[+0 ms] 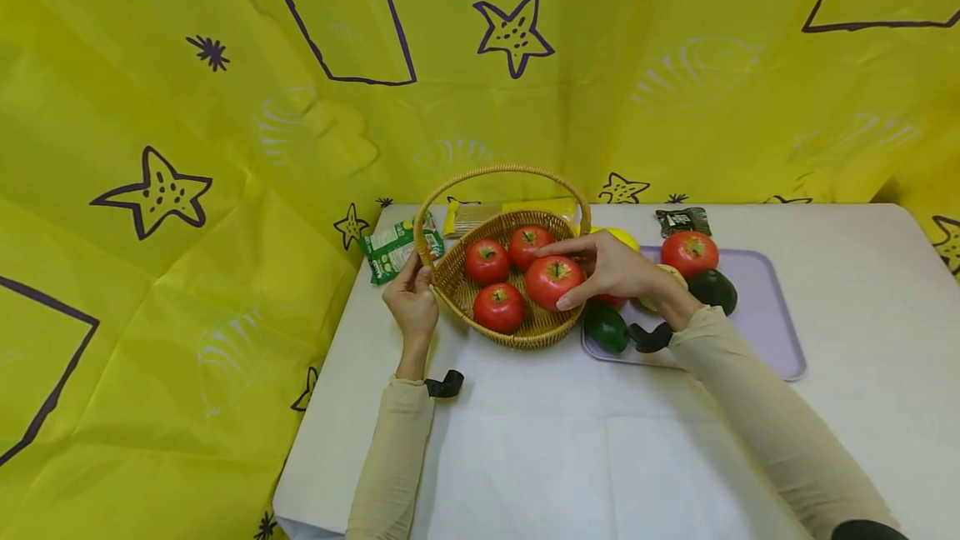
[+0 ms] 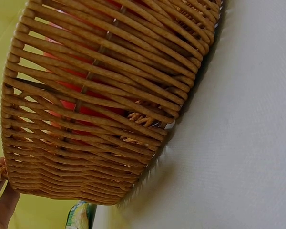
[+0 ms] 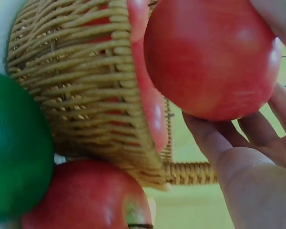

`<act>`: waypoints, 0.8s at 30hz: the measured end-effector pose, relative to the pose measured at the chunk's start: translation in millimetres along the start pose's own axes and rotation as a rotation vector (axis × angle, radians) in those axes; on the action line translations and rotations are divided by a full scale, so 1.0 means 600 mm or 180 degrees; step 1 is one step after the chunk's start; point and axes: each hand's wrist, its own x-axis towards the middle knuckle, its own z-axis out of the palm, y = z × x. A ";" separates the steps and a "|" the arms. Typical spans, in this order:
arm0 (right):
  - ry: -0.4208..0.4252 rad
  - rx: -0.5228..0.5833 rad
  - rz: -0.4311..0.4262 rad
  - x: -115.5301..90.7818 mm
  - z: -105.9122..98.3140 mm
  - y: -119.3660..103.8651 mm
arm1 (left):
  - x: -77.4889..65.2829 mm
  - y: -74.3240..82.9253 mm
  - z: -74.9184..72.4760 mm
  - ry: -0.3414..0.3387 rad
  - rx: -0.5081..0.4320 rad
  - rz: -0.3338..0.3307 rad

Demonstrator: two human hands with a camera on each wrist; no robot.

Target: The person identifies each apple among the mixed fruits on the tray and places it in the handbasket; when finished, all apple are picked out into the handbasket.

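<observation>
A wicker basket (image 1: 534,340) with an arched handle stands on the table, with three red apples (image 1: 498,308) inside. My right hand (image 1: 618,267) holds another red apple (image 1: 553,280) over the right part of the basket, fingers and thumb around its sides. In the right wrist view this apple (image 3: 212,57) is up beside the basket's rim. At the left end, my left hand (image 1: 414,300) grips the foot of the handle between thumb and fingers. Only its fingertips (image 2: 7,205) show at the corner of the left wrist view, next to the woven wall.
Right of the basket lies a lilac tray (image 1: 768,315) with a red apple (image 1: 690,252), a dark green avocado (image 1: 712,292) and a green fruit (image 1: 606,328). Behind are a green packet (image 1: 393,252), a yellow pack (image 1: 472,219) and a dark wrapped snack (image 1: 682,221). A yellow curtain (image 1: 450,123) backs the table.
</observation>
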 end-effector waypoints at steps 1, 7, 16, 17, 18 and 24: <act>-0.0015 -0.0007 0.0014 0.004 0.002 0.001 | 0.000 0.001 0.000 0.0004 0.0011 -0.0013; -0.0046 -0.0256 -0.0065 0.023 0.009 0.003 | 0.001 0.002 0.001 0.0016 -0.0030 -0.0083; -0.0052 -0.0632 0.0079 0.034 0.016 -0.007 | 0.001 -0.002 0.000 0.0020 -0.0022 -0.0039; -0.0064 -0.0633 0.0102 0.035 0.017 -0.007 | 0.001 -0.002 0.000 0.0016 -0.0022 -0.0032; -0.0082 -0.0639 0.0126 0.036 0.018 -0.006 | 0.001 -0.002 0.000 0.0011 -0.0030 -0.0031; -0.0298 -0.0659 0.0256 0.043 0.022 -0.001 | 0.001 0.000 0.001 0.0008 -0.0048 -0.0035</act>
